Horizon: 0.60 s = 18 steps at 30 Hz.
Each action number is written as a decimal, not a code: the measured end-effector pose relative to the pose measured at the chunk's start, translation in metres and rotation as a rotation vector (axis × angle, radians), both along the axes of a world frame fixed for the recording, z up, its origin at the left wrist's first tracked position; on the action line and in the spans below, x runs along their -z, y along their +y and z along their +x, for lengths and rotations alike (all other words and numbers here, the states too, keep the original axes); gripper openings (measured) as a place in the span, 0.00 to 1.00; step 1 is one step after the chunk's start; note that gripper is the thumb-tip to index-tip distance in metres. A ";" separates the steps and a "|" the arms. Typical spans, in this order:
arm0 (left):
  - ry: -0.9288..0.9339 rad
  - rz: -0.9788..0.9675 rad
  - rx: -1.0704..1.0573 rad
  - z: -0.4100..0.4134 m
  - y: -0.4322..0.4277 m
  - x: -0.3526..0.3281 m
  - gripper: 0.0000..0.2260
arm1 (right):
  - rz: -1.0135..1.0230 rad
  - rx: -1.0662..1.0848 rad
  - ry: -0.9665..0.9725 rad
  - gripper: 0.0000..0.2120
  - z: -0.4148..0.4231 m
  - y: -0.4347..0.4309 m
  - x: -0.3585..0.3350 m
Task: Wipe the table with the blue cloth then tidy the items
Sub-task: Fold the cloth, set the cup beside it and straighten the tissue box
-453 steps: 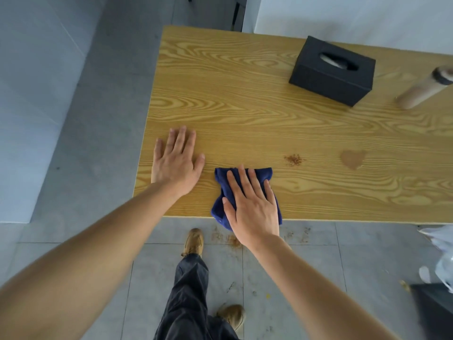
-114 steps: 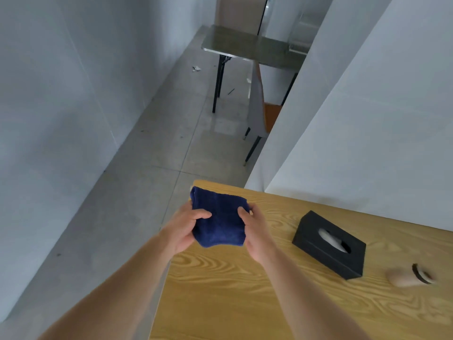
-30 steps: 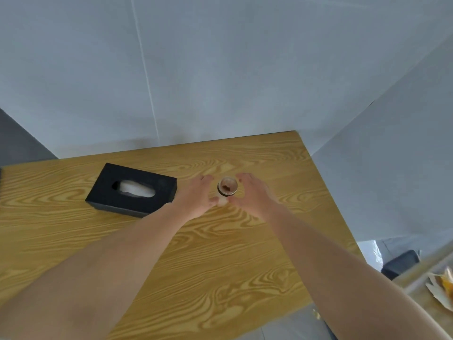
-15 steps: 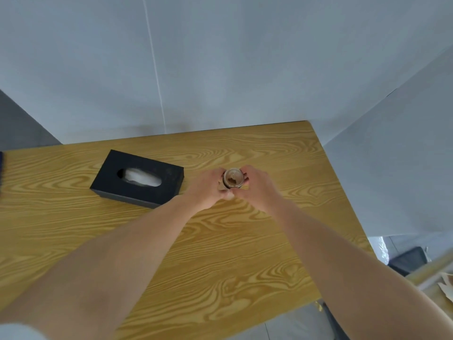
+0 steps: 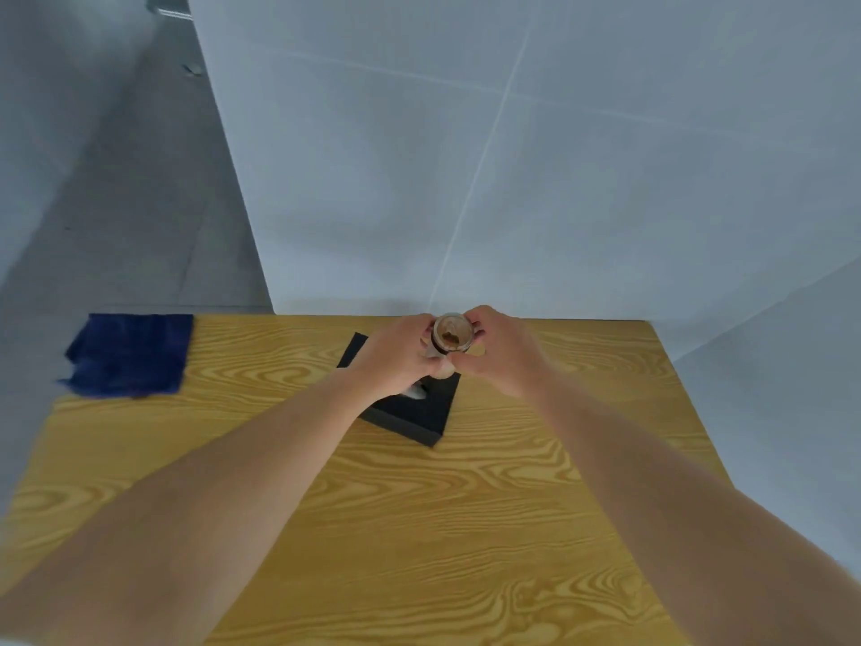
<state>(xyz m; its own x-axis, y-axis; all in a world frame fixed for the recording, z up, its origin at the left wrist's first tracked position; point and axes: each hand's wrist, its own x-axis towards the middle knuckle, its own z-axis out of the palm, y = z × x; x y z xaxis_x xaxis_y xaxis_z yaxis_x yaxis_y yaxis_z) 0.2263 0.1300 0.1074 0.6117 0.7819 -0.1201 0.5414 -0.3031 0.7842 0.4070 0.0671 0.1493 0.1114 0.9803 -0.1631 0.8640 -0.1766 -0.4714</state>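
with both the left hand (image 5: 399, 354) and right hand (image 5: 501, 349) pinching the bottle (image 5: 449, 340), fingers curled round it above the tissue box (image 5: 412, 414), the person should set it upright near the table's (image 5: 419, 529) back edge.

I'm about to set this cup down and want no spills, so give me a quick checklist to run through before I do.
1. Both hands on the cup: ok; left hand and right hand grip it from either side.
2. Cup upright: ok, its open top faces up, brown residue inside.
3. Clear landing spot: not ok here; the black tissue box sits right below. Bare table lies nearer and to the right.
4. Blue cloth out of the way: ok, at the far left corner.
5. Tabletop wiped: ok, no stains on the visible part.
6. Cup's base: cannot tell, hidden.
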 end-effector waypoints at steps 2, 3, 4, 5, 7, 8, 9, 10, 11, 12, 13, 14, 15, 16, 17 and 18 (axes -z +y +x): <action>0.007 0.049 -0.041 -0.033 0.013 -0.008 0.17 | 0.019 -0.027 0.007 0.26 -0.032 0.018 -0.007; 0.006 0.057 -0.062 -0.051 0.020 -0.010 0.18 | 0.024 -0.040 0.008 0.26 -0.048 0.027 -0.008; 0.002 0.061 -0.085 -0.069 0.025 -0.012 0.18 | 0.027 -0.056 0.008 0.26 -0.066 0.036 -0.009; 0.007 0.058 -0.109 -0.087 0.030 -0.013 0.18 | 0.028 -0.072 0.012 0.27 -0.083 0.045 -0.008; 0.014 0.048 -0.145 -0.123 0.040 -0.013 0.18 | 0.039 -0.109 0.025 0.26 -0.117 0.061 -0.004; 0.017 0.041 -0.158 -0.142 0.046 -0.011 0.18 | 0.045 -0.127 0.030 0.26 -0.134 0.069 -0.001; 0.027 0.037 -0.174 -0.160 0.050 -0.009 0.18 | 0.051 -0.145 0.034 0.25 -0.152 0.077 0.003; 0.041 0.036 -0.190 -0.176 0.055 -0.005 0.18 | 0.051 -0.164 0.042 0.25 -0.168 0.084 0.008; 0.058 0.032 -0.205 -0.192 0.058 -0.002 0.17 | 0.048 -0.182 0.051 0.24 -0.184 0.091 0.013; 0.079 0.025 -0.226 -0.211 0.064 0.003 0.17 | 0.043 -0.200 0.062 0.23 -0.203 0.100 0.022; 0.098 0.027 -0.241 -0.225 0.067 0.008 0.17 | 0.036 -0.209 0.074 0.23 -0.216 0.107 0.029; 0.108 0.030 -0.249 -0.231 0.067 0.011 0.16 | 0.032 -0.212 0.089 0.22 -0.223 0.109 0.032; 0.118 0.028 -0.267 -0.243 0.070 0.016 0.15 | 0.026 -0.222 0.101 0.22 -0.234 0.115 0.039; 0.126 0.024 -0.286 -0.257 0.075 0.023 0.15 | 0.023 -0.238 0.108 0.21 -0.249 0.122 0.047; 0.134 0.016 -0.307 -0.268 0.079 0.029 0.14 | 0.017 -0.251 0.113 0.21 -0.261 0.128 0.054; 0.137 0.010 -0.327 -0.278 0.084 0.037 0.14 | 0.007 -0.263 0.119 0.21 -0.272 0.134 0.061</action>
<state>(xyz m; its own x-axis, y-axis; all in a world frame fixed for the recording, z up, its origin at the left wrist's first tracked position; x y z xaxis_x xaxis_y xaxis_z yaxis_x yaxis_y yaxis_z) -0.0521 0.2136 0.0705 0.3079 0.9352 -0.1750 0.7110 -0.1039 0.6955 0.1349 0.2012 0.0883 -0.1665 0.9742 -0.1527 0.8181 0.0500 -0.5730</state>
